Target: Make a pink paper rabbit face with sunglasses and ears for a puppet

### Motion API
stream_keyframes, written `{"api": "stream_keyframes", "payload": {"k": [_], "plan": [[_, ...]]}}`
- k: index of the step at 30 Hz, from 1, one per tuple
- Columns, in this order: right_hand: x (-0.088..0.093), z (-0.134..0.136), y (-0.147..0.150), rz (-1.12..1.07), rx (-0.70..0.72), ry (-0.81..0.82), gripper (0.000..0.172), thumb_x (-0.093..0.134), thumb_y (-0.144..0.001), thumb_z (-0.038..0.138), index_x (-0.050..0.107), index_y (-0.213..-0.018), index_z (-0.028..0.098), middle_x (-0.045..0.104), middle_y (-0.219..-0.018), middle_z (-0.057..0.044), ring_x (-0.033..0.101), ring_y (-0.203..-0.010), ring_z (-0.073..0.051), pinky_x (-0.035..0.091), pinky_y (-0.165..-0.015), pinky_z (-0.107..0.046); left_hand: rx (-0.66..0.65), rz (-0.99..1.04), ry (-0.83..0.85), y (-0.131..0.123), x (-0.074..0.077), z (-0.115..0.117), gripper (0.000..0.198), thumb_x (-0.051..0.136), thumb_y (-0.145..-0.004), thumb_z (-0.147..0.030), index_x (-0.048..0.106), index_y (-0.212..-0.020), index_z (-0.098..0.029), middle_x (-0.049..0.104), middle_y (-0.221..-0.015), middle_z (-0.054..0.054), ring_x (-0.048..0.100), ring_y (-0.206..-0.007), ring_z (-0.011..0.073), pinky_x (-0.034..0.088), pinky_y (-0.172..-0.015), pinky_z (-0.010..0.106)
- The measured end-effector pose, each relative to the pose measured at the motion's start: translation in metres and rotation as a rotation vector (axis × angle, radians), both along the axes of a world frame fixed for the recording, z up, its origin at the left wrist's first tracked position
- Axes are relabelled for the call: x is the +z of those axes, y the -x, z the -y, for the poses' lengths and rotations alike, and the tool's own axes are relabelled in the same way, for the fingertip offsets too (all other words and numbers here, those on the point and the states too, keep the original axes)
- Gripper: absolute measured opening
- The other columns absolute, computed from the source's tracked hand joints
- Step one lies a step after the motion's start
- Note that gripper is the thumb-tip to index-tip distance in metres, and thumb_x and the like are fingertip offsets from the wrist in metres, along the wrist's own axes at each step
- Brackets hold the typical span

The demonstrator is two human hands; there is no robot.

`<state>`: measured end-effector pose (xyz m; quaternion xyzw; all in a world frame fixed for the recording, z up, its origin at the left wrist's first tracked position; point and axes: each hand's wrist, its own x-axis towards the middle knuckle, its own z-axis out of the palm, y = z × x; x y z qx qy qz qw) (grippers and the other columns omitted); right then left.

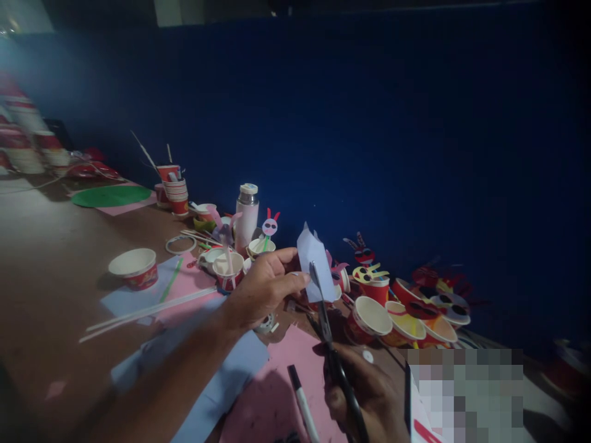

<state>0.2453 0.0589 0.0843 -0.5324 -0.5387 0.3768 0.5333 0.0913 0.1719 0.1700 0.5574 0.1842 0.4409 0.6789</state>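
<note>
My left hand (265, 286) pinches a small piece of pale blue paper (323, 283) at its left edge, holding it up above the table. The top of the paper has pointed, cut edges. In my right hand (364, 394) is a pair of black-handled scissors (325, 326), its blades pointing up and lying against the lower part of the paper. Whether the blades are parted is hard to make out. Below the hands, a white marker with a black cap (302, 400) lies on a pink paper sheet (268, 400).
Pale blue paper (217, 375) lies under my left forearm. Paper cups (372, 317) with paper animal faces stand at the right. A single cup (133, 269), white sticks (148, 315), a flask (247, 215) and a green paper oval (111, 195) are further left. A blue wall (369, 123) rises behind.
</note>
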Motion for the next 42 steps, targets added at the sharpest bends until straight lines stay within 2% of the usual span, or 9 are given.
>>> {"api": "stream_keyframes", "payload": {"k": [7, 13, 16, 22, 27, 32, 42], "plan": [[-0.004, 0.000, -0.007, 0.064, 0.066, 0.003, 0.051, 0.065, -0.067, 0.058, 0.066, -0.100, 0.019, 0.052, -0.062, 0.000, 0.043, -0.045, -0.010, 0.036, -0.039, -0.020, 0.002, -0.026, 0.027, 0.000, 0.002, 0.003, 0.017, 0.061, -0.070, -0.011, 0.063, -0.087, -0.011, 0.062, -0.065, -0.001, 0.053, -0.049, 0.0061, 0.039, -0.047, 0.015], [-0.007, 0.001, -0.007, 0.026, 0.017, -0.005, 0.055, 0.069, -0.062, 0.057, 0.065, -0.103, 0.020, 0.054, -0.064, -0.001, 0.047, -0.048, -0.012, 0.041, -0.043, -0.024, -0.018, -0.068, -0.004, 0.000, 0.002, 0.003, 0.016, 0.059, -0.071, -0.012, 0.064, -0.086, -0.012, 0.064, -0.071, 0.001, 0.053, -0.052, 0.0060, 0.041, -0.049, 0.016], [-0.006, 0.002, -0.006, -0.001, 0.028, 0.008, 0.055, 0.071, -0.061, 0.056, 0.066, -0.102, 0.020, 0.053, -0.062, 0.000, 0.044, -0.046, -0.011, 0.039, -0.042, -0.023, -0.015, -0.091, 0.004, 0.000, 0.002, 0.003, 0.017, 0.059, -0.069, -0.012, 0.064, -0.086, -0.012, 0.065, -0.072, 0.002, 0.054, -0.054, 0.0072, 0.042, -0.051, 0.017], [0.002, 0.001, -0.001, 0.015, -0.016, -0.020, 0.042, 0.070, -0.064, 0.051, 0.071, -0.093, 0.020, 0.051, -0.058, 0.001, 0.040, -0.047, -0.009, 0.033, -0.041, -0.021, -0.064, -0.075, 0.019, 0.002, 0.001, 0.003, 0.019, 0.060, -0.070, -0.014, 0.064, -0.089, -0.013, 0.064, -0.074, 0.002, 0.056, -0.059, 0.0091, 0.044, -0.056, 0.020], [0.005, 0.000, 0.000, 0.031, 0.006, -0.006, 0.044, 0.069, -0.065, 0.050, 0.069, -0.094, 0.018, 0.048, -0.058, 0.002, 0.037, -0.045, -0.008, 0.029, -0.038, -0.020, -0.056, -0.041, 0.025, 0.001, -0.001, 0.001, 0.017, 0.060, -0.077, -0.019, 0.063, -0.092, -0.012, 0.062, -0.069, 0.001, 0.056, -0.054, 0.0079, 0.043, -0.050, 0.017], [0.002, 0.000, 0.000, 0.009, 0.009, 0.022, 0.045, 0.068, -0.065, 0.053, 0.068, -0.095, 0.019, 0.048, -0.058, 0.003, 0.036, -0.043, -0.007, 0.029, -0.035, -0.019, -0.004, 0.034, 0.033, -0.001, -0.001, 0.001, 0.019, 0.062, -0.076, -0.018, 0.062, -0.095, -0.013, 0.063, -0.062, -0.001, 0.056, -0.050, 0.0081, 0.044, -0.048, 0.017], [0.000, 0.002, -0.011, 0.101, 0.057, 0.022, 0.049, 0.069, -0.065, 0.052, 0.067, -0.102, 0.021, 0.054, -0.063, 0.000, 0.046, -0.048, -0.011, 0.042, -0.043, -0.023, -0.029, 0.017, 0.054, 0.002, 0.005, 0.002, 0.015, 0.060, -0.075, -0.012, 0.063, -0.089, -0.012, 0.063, -0.062, -0.001, 0.054, -0.047, 0.0057, 0.039, -0.043, 0.013]]}}
